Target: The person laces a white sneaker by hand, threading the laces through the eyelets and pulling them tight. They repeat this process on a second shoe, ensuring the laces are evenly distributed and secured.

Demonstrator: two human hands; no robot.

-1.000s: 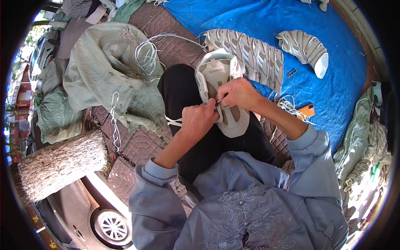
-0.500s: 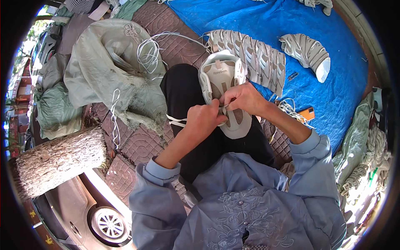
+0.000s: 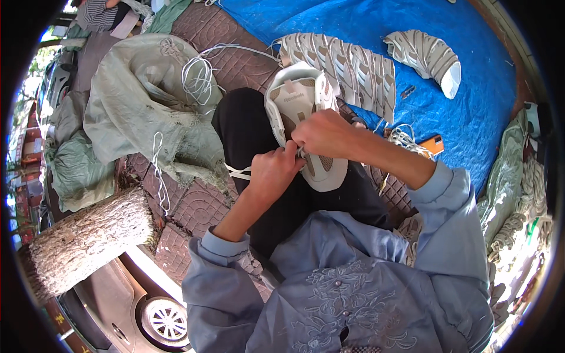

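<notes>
A person sits looking down at a white shoe resting on their lap, toe nearest the body. Both hands meet over its middle. The left hand is closed, pinching a white lace whose loose end trails away to its left. The right hand is curled over the shoe's eyelets, fingertips gripping the lace or the shoe's edge; which one cannot be told.

Just beyond the hands a row of shoes lies on a blue tarp, with one more shoe further right. Left of the left hand lie a grey-green sack and a coil of laces; a log sits nearer the body.

Lacing likely goes best with the shoe held steady, the lace kept flat and pulled evenly through each eyelet.
</notes>
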